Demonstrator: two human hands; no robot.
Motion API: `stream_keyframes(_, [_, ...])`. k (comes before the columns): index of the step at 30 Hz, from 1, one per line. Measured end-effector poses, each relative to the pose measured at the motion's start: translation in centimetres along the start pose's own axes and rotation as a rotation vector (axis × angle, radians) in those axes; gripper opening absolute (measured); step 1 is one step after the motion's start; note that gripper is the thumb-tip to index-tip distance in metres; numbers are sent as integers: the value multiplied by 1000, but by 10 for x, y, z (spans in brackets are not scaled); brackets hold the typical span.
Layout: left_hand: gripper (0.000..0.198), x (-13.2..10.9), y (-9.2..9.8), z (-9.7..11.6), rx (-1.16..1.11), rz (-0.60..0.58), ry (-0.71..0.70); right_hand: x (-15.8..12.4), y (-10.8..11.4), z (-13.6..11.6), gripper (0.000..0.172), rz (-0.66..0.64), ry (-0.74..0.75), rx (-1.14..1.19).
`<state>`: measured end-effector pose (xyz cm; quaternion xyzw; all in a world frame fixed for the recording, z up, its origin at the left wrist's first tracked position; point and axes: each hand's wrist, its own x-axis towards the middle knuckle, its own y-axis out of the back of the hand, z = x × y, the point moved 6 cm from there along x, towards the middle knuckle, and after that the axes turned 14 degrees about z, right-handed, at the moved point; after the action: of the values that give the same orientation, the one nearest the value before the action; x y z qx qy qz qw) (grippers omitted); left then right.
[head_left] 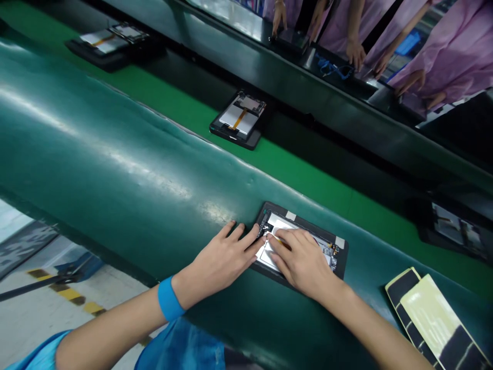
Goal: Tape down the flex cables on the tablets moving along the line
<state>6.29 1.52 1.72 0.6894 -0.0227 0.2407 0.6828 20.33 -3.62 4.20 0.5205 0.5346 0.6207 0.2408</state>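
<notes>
A tablet with its back off (283, 220) lies on the green work surface in front of me, its silver battery and circuit parts showing. My left hand (225, 257) has its fingers spread, with the index fingertip touching the tablet's left end. Over the battery rests my right hand (304, 257), its fingers bent but apart and their tips down near the left hand's index finger. Part of an orange ribbon cable (285, 244) shows beneath the right hand. Both hands cover much of the battery, and the exact contact point at the fingertips is too small to make out.
Beyond a raised edge runs a green conveyor belt (181, 110) carrying other opened tablets (241, 118). Yellow-edged black strips or sheets (435, 313) lie at the right. Co-workers in pink (458, 56) work across the line.
</notes>
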Motion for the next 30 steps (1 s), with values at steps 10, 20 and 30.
stream_keyframes(10, [34,-1,24,-24,-666,167,462,7,7,6,27,-31,-57,99])
stream_keyframes(20, [26,7,33,-20,-1171,149,696,26,30,2,11,235,-319,432])
stream_keyframes(30, [30,13,27,-8,-1196,95,674,24,33,-1,10,259,-262,340])
